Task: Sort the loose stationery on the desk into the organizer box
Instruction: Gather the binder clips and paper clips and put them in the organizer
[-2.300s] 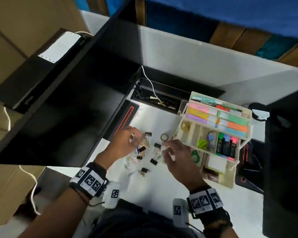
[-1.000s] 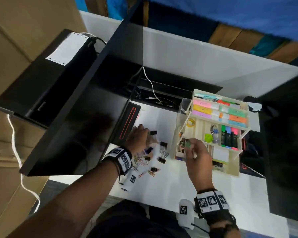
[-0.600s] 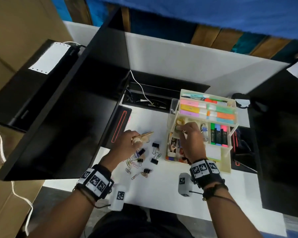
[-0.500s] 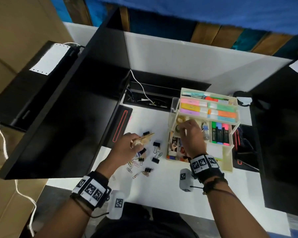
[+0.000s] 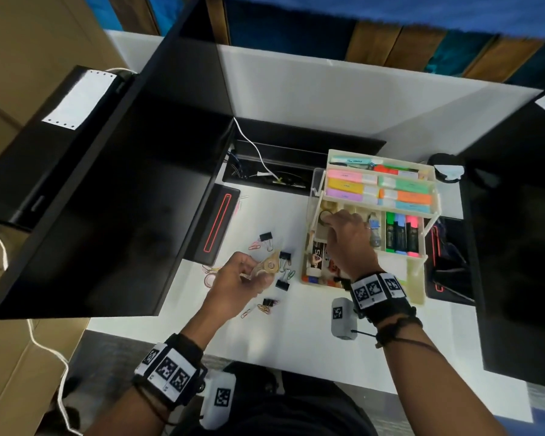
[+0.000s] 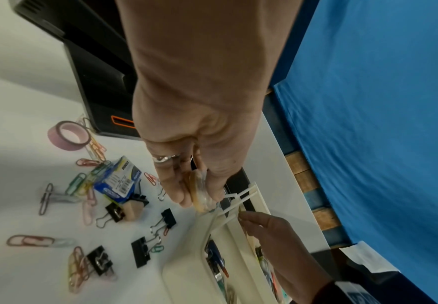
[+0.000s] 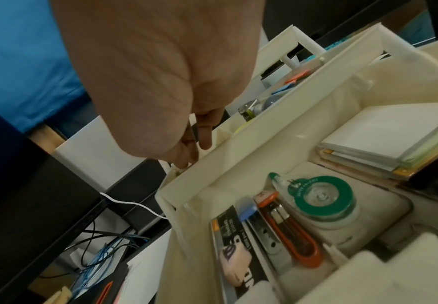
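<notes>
While much of the organizer box [image 5: 419, 287] already looks stocked, the desk [image 5: 296, 325] still carries loose pieces, so the sorting appears roughly midway. Farthest left, a pink tape roll [image 6: 68, 135] lies beside the black monitor base [image 5: 216, 228], with coloured paper clips [image 6: 82, 185] and a small blue packet [image 6: 117, 182] scattered just beside it. Black binder clips [image 6: 141, 252] lie between those and the box. Above this scatter the left hand [image 5: 244, 280] holds a clear tape dispenser [image 5: 268, 267] with a tan roll, fingers curled round it, not yet placed. To the right, the right hand [image 5: 348, 243] reaches into the middle tier's left compartment, fingertips [image 7: 186, 158] pinched together on something small and dark that cannot be identified. Highlighters [image 5: 401, 232] and sticky-note pads [image 5: 378, 191] fill the tiers further right.
</notes>
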The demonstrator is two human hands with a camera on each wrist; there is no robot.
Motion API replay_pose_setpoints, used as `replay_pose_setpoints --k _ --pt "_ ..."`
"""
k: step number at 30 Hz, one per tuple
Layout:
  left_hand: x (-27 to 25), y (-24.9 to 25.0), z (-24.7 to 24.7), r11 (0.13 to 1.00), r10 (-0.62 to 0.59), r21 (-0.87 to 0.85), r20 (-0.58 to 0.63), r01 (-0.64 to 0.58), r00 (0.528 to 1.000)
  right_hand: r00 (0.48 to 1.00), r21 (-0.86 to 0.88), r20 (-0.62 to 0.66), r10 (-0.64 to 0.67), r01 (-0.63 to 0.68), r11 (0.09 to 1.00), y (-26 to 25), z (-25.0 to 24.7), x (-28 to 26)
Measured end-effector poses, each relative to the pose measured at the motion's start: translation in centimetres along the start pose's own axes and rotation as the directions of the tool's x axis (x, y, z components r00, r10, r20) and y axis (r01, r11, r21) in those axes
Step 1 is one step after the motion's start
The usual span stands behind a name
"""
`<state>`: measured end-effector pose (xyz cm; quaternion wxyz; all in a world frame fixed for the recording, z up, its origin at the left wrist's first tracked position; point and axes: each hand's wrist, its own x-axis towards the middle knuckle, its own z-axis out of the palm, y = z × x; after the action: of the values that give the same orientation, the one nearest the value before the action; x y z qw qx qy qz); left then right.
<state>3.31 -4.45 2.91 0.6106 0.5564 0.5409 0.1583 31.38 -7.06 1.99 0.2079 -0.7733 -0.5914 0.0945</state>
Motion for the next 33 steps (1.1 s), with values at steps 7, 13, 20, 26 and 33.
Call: replay_pose_setpoints --k 7,13,20,26,33 --pt "0.0 0.4 2.4 1.000 -0.024 -0.012 0.067 0.025 0.997 0.993 0.225 -0.089 0.071 -0.049 0.973 1.6 -2.1 -0.6" --pt "0.6 1.2 4.9 1.000 0.011 0.015 0.166 -0.014 0.986 0.894 0.524 -0.193 0.405 -0.255 0.813 4.8 -5.9 -6.7" --pt "2.1 2.9 10.0 1.000 -0.031 0.012 0.284 0.029 0.958 0.853 0.568 0.041 0.520 -0.448 0.691 6.6 -4.3 -13.3" --pt "3.0 4.2 13.6 0.993 0.025 0.098 0.410 -0.071 0.912 0.916 0.605 0.100 0.389 -0.367 0.707 5.3 -3.2 -13.1" --pt "4.3 5.6 15.8 0.997 0.040 0.055 0.338 -0.063 0.940 0.928 0.630 0.208 0.310 -0.369 0.683 6.3 -5.7 -12.9"
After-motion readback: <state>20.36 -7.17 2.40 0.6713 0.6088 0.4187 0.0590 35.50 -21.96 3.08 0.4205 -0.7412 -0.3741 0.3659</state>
